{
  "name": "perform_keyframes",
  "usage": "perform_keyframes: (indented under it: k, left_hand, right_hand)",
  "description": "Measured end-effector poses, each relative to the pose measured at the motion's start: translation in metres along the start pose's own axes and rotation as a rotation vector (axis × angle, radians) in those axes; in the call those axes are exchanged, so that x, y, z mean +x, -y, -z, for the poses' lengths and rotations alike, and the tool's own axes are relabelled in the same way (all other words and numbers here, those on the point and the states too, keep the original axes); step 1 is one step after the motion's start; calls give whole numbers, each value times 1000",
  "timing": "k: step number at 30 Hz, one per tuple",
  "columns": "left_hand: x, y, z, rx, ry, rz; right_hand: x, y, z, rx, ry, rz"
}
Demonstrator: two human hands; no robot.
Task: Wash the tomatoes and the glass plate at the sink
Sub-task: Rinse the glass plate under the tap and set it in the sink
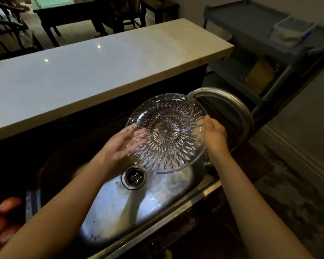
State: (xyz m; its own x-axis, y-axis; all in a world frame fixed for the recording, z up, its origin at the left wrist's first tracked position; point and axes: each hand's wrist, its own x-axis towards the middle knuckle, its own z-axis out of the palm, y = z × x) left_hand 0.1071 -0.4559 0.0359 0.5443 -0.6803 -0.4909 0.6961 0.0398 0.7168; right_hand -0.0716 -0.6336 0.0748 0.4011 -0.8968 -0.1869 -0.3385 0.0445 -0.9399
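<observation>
A clear cut-glass plate (166, 133) is held tilted above the steel sink (120, 202), under the faucet spout (192, 93). Water runs from the spout onto the plate's right side. My right hand (214, 133) grips the plate's right rim. My left hand (123, 143) lies flat under the plate's left side, fingers showing through the glass. Several red tomatoes (6, 217) lie blurred at the lower left, beside the sink.
The drain (134, 177) sits below the plate in the basin. The curved faucet neck (245, 116) arches to the right. A pale raised counter (101, 62) runs behind the sink. A grey shelf cart (269, 43) stands at the right.
</observation>
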Motion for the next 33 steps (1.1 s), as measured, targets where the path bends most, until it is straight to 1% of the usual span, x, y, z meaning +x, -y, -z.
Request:
perform_keyframes:
  k: [1, 2, 4, 6, 7, 9, 12, 15, 16, 17, 20, 22, 23, 26, 29, 31, 33]
  left_hand:
    - [-3, -1, 3, -107, 21, 22]
    - [-6, -2, 4, -151, 26, 32]
    - [-10, -3, 4, -125, 19, 43]
    - [-14, -4, 3, -87, 19, 47]
    - [-15, -5, 2, -85, 8, 37]
    - [-19, -4, -3, -83, -40, 5]
    - [-27, 0, -13, -28, -116, -78]
    - [-34, 4, -19, 9, -148, -145]
    - [-36, 5, -20, 9, -167, -164]
    - [-38, 5, -21, -1, -184, -176]
    - [-44, 7, -21, -54, -193, -206]
    - [-46, 9, -22, -61, -198, -224]
    - [-47, 10, -22, -68, -205, -224]
    - [-46, 19, -28, -89, -222, -209]
    - [-38, 27, -37, -138, -241, -191]
    - [-34, 34, -38, -185, -259, -166]
    - [-34, 41, -36, -204, -257, -128]
  right_hand:
    - [2, 1, -2, 71, 59, -87]
    - [4, 1, -4, 160, 124, -173]
    - [9, 0, -9, 392, 255, -299]
    - [12, -6, -15, 582, 324, -347]
    - [14, -9, -18, 603, 331, -340]
    - [16, -15, -25, 509, 284, -301]
    - [24, -23, -35, 207, 114, -243]
    - [32, -25, -42, -258, -66, -19]
    - [32, -22, -46, -368, -91, 60]
    - [30, -19, -49, -453, -78, 131]
    - [26, -18, -57, -702, 71, 299]
    - [20, -22, -58, -884, 145, 445]
    - [14, -24, -59, -924, 207, 511]
    - [-21, -31, -74, -888, 480, 656]
    - [-55, -37, -89, -858, 681, 815]
    - [-62, -41, -83, -853, 739, 873]
    - [-57, -48, -71, -891, 719, 860]
